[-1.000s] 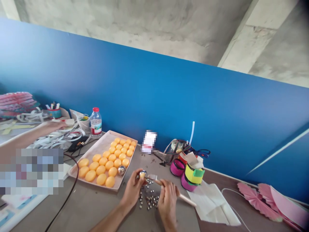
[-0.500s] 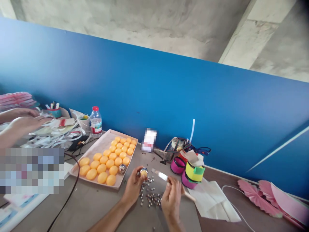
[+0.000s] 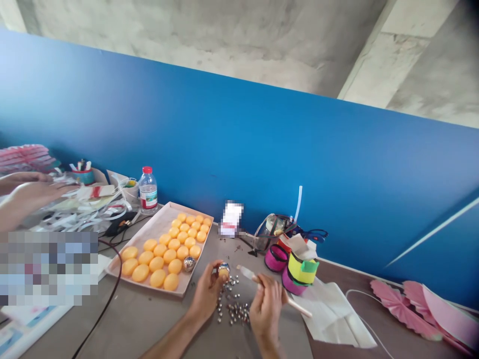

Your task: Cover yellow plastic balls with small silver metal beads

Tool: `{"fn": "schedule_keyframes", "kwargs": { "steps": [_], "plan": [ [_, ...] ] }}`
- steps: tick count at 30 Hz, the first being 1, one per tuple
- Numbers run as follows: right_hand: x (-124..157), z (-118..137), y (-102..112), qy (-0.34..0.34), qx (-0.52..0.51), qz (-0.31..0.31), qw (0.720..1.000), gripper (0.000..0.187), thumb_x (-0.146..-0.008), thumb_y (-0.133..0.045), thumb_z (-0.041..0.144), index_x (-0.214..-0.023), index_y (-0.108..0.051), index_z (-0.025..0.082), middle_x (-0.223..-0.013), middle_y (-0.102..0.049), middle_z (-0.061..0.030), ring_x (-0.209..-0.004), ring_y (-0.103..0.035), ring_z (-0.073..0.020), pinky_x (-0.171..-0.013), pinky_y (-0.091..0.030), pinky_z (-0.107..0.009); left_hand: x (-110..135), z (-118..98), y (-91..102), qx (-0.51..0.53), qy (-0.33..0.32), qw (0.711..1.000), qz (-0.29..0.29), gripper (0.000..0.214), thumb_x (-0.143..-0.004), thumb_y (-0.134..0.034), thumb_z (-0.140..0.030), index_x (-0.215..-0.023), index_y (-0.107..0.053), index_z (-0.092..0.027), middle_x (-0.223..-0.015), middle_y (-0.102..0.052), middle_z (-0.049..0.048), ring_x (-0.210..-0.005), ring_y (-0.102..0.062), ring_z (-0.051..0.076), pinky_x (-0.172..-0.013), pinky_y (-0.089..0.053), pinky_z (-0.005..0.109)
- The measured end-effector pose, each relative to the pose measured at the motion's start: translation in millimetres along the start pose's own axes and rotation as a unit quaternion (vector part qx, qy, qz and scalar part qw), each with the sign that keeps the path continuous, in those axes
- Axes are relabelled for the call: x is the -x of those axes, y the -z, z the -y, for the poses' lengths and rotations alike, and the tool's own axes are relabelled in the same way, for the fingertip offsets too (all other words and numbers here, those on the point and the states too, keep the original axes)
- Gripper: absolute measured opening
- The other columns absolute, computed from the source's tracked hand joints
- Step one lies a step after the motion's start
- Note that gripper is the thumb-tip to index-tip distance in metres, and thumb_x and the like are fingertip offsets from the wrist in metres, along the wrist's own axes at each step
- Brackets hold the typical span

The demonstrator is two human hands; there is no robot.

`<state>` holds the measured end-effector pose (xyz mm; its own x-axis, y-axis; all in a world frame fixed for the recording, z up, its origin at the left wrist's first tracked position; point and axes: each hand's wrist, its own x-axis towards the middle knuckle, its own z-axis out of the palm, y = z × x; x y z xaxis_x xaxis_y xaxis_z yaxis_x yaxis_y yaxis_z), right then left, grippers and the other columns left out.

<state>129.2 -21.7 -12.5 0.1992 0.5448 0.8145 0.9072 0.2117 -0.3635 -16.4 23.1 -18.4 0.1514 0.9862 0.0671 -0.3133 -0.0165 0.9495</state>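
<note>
In my left hand [image 3: 205,290] is an orange ball [image 3: 224,272], partly covered with silver beads, gripped between thumb and fingers. My right hand [image 3: 266,304] is closed around a slim brush [image 3: 299,306] with a pale handle; its flat tip points toward the ball and stays a short way off it. Loose silver beads [image 3: 237,313] lie scattered on the table between and below my hands. Left of my hands, a shallow tray [image 3: 144,232] holds rows of plain orange balls [image 3: 158,277] and one silver-covered ball [image 3: 189,264] by its right edge.
Magenta and yellow bands [image 3: 302,268] stand right of my hands, beside a white sheet [image 3: 337,314] and pink folded pieces [image 3: 404,309]. A bottle [image 3: 148,192] stands behind the tray. At far left, another person's hands [image 3: 33,192] work over white strips. A blue partition [image 3: 224,139] closes the back.
My right hand has turned the brush slightly, and its handle end reaches a little further right. The left hand still grips the ball, in nearly the same place.
</note>
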Motion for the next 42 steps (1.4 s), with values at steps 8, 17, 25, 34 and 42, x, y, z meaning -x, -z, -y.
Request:
{"fn": "schedule_keyframes", "kwargs": {
  "steps": [8,17,25,34,42],
  "plan": [
    [0.5,-1.7,-0.3,0.016,0.004,0.009,1.000,0.022,-0.090,-0.032,0.019,-0.098,-0.053,0.017,-0.088,-0.061,-0.0102,-0.084,-0.055,-0.0222,-0.078,-0.034,-0.038,2.8,-6.2,-2.4,-0.005,0.005,1.000,0.007,0.040,-0.072,-0.062,-0.041,-0.102,-0.049,-0.018,-0.079,-0.063,0.0032,-0.074,-0.058,0.017,-0.066,-0.044,0.027],
    [2.3,0.6,0.3,0.046,0.006,0.008,0.999,0.023,-0.088,-0.034,0.017,-0.101,-0.052,0.017,-0.090,-0.061,-0.0098,-0.087,-0.055,-0.0216,-0.080,-0.033,-0.039,1.8,-5.7,-2.3,0.020,-0.004,1.000,0.010,0.042,-0.071,-0.063,-0.041,-0.103,-0.049,-0.017,-0.074,-0.061,0.0019,-0.069,-0.057,0.016,-0.063,-0.043,0.025],
    [2.7,2.7,0.5,0.060,0.002,0.013,0.998,0.023,-0.088,-0.034,0.016,-0.102,-0.053,0.018,-0.090,-0.062,-0.0089,-0.085,-0.056,-0.0210,-0.080,-0.033,-0.039,1.3,-5.6,-1.8,0.025,-0.012,0.999,0.016,0.040,-0.071,-0.064,-0.039,-0.101,-0.050,-0.019,-0.075,-0.062,0.0013,-0.070,-0.058,0.015,-0.063,-0.042,0.025],
    [1.6,-2.7,-0.7,0.028,0.003,-0.005,1.000,0.022,-0.089,-0.034,0.018,-0.100,-0.053,0.016,-0.089,-0.062,-0.0107,-0.085,-0.055,-0.0221,-0.079,-0.035,-0.039,0.5,-5.0,-0.4,0.008,-0.003,1.000,0.012,0.041,-0.071,-0.063,-0.040,-0.103,-0.049,-0.017,-0.077,-0.062,0.0026,-0.072,-0.057,0.016,-0.065,-0.042,0.026],
    [1.7,-5.7,-3.0,0.027,0.012,-0.007,1.000,0.023,-0.090,-0.033,0.021,-0.099,-0.054,0.016,-0.089,-0.062,-0.0103,-0.084,-0.055,-0.0215,-0.078,-0.035,-0.038,1.0,-8.4,-1.6,0.013,0.006,1.000,0.003,0.043,-0.068,-0.064,-0.044,-0.100,-0.050,-0.018,-0.076,-0.062,0.0018,-0.073,-0.058,0.017,-0.064,-0.042,0.026]
  ]
}}
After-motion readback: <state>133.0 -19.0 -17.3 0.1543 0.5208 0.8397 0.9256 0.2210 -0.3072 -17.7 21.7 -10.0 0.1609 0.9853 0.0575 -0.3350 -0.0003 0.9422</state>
